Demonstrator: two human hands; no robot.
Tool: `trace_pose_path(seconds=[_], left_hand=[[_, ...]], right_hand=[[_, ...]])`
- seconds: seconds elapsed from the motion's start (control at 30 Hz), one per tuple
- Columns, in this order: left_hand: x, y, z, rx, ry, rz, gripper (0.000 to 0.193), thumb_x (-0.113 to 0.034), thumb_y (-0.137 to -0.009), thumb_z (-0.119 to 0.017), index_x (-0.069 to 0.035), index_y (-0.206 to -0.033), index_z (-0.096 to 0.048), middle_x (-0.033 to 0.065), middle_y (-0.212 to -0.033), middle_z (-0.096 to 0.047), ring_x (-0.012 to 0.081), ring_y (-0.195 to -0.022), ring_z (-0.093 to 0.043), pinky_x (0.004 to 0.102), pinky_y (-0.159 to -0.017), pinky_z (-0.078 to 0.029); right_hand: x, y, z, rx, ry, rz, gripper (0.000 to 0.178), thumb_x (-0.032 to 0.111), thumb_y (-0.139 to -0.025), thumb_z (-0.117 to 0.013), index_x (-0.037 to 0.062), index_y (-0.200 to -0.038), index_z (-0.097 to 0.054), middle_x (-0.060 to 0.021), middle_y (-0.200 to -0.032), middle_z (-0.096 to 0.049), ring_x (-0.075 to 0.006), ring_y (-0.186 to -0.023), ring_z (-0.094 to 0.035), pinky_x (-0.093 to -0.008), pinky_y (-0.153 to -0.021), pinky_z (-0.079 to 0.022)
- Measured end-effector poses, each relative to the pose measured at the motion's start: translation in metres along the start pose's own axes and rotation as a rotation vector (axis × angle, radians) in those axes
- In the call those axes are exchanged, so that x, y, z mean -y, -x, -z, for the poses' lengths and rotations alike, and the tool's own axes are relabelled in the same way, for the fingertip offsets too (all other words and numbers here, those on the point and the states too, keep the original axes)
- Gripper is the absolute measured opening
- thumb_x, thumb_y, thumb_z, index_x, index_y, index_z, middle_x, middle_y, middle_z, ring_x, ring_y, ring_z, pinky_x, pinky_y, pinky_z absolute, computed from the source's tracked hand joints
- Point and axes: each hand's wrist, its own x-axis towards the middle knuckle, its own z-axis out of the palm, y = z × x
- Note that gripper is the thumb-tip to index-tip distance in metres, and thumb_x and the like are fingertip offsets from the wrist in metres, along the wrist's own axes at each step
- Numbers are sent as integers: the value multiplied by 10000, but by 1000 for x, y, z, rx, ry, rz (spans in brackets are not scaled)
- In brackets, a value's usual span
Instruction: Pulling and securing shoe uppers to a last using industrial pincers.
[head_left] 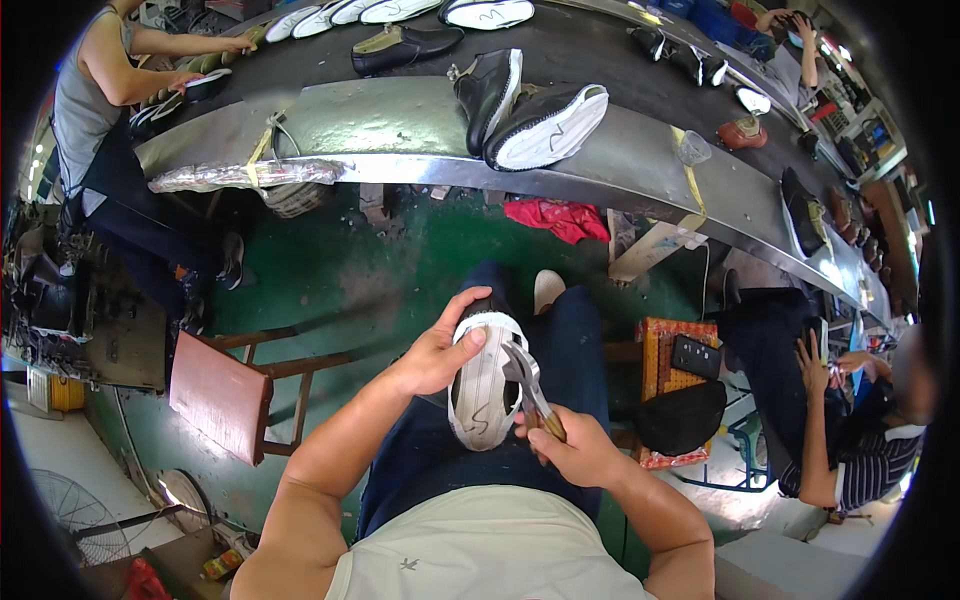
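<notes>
A black shoe (pixel 482 385) lies over my lap with its white sole turned up toward me. Scribbled on the sole is a dark mark. My left hand (pixel 446 350) is closed on its far end, the thumb pressed on the sole. In my right hand (pixel 575 445) is a pair of pincers (pixel 528 385), gripped by its worn yellowish handles. The metal jaws rest at the right edge of the sole. Whether they bite on anything there is too small to tell.
Ahead runs a metal-edged conveyor bench (pixel 390 125) carrying a pair of black shoes (pixel 545 130) and others. A brown-topped stool (pixel 220 395) stands left, an orange woven seat (pixel 665 375) with a black bag (pixel 682 417) right. Other people work at left, right and far right.
</notes>
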Motion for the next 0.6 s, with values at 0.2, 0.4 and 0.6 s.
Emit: trace_pose_path(seconds=[0.2,0.4,0.6], left_hand=[[5,6,-3,-6,-134,-12,595,-385,-1073,-508,-128,-1562,-290,140,-1437,-446,244,-1340,-423,381,-1146,-329],[-5,3,-6,-21,-286,-21,551,-351,-1077,-486,-115,-1544,-313,157,-1437,-463,262,-1355,-433,380,-1145,-334],[2,-6,1,-99,-96,10,501,-361,-1091,-475,-139,-1521,-345,95,-1285,-581,183,-1213,-515,335,-1084,-392]], right_hand=[[-4,-14,-10,-50,-214,7,330,216,-1039,-567,-37,-1250,-569,-72,-977,-682,-112,-788,-624,-266,-683,-518],[24,-31,30,-309,-339,210,310,226,-1047,-570,-14,-1244,-573,-66,-912,-677,-65,-670,-565,-227,-544,-425],[-11,-23,6,-21,-334,-78,318,186,-1039,-558,-40,-1264,-561,-117,-1070,-693,-115,-790,-655,-268,-624,-550]])
